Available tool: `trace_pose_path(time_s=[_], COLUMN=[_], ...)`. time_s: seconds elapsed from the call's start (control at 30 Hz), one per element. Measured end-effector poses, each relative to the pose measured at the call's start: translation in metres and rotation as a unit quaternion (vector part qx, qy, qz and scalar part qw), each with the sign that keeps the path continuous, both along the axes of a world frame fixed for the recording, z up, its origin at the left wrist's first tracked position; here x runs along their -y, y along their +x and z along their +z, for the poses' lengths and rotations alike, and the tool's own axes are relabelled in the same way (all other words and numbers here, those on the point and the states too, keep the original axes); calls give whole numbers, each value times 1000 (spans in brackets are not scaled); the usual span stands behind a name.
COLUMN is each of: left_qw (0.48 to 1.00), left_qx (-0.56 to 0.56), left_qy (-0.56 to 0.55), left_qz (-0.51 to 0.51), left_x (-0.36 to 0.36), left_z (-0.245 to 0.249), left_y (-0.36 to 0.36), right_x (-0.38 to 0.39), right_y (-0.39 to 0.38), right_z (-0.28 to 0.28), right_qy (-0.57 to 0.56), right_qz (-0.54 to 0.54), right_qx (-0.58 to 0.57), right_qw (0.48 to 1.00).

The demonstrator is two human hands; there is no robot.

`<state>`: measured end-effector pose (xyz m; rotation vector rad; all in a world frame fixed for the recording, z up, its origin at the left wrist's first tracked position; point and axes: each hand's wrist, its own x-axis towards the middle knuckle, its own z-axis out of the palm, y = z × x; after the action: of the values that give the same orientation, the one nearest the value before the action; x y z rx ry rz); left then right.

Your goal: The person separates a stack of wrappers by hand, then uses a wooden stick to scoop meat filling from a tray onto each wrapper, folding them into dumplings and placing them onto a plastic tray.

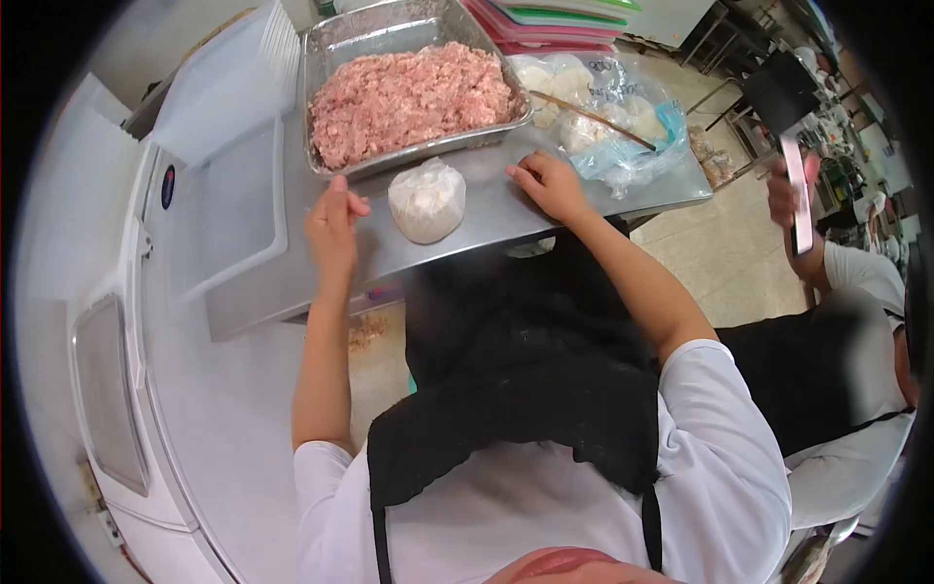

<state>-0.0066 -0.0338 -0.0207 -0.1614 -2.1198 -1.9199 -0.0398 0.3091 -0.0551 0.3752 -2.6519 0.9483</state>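
A round white lump wrapped in a clear plastic bag (426, 201) sits on the steel table (486, 209) between my two hands. My left hand (336, 222) is just left of the wrapped lump, apart from it, with the thumb and index finger spread and nothing visible in it. To the lump's right, my right hand (552, 185) is at the table, fingers loosely bent, also holding nothing visible. Behind the lump stands a metal pan (331, 165) with a large mass of ground meat (418, 97) in it.
At the right lie clear bags of whitish rounds (642, 117), with a thin brown stick (593, 119) across them. Stacked coloured boards (555, 24) are behind. Translucent plastic containers (229, 88) and a lid (233, 209) stand left. At far right, another person's hand (783, 190) holds a phone (796, 195).
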Motion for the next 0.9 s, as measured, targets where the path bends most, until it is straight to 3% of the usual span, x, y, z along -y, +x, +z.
trace_pose_path(time_s=[0.07, 0.17, 0.57, 0.67, 0.87, 0.9], left_qw=[992, 981, 961, 927, 914, 919], left_qx=[56, 39, -7, -67, -134, -95], left_qy=[-91, -142, -203, -290, -301, -306], left_qz=[66, 129, 189, 227, 238, 229], left_x=[9, -11, -26, -30, -33, -33], left_z=[-34, -34, -43, -43, -48, -45], left_y=[1, 21, 22, 25, 22, 23], right_x=[-10, -12, -18, -16, -17, -16], right_y=[2, 3, 3, 1, 0, 2], right_z=[1, 0, -1, 2, 4, 5], right_qy=[13, 1, -9, -15, -21, -24], right_qz=[9, 11, 32, 41, 40, 41], right_qx=[-1, 4, -17, -18, -17, -13], right_qw=[1000, 1000, 999, 999, 999, 999])
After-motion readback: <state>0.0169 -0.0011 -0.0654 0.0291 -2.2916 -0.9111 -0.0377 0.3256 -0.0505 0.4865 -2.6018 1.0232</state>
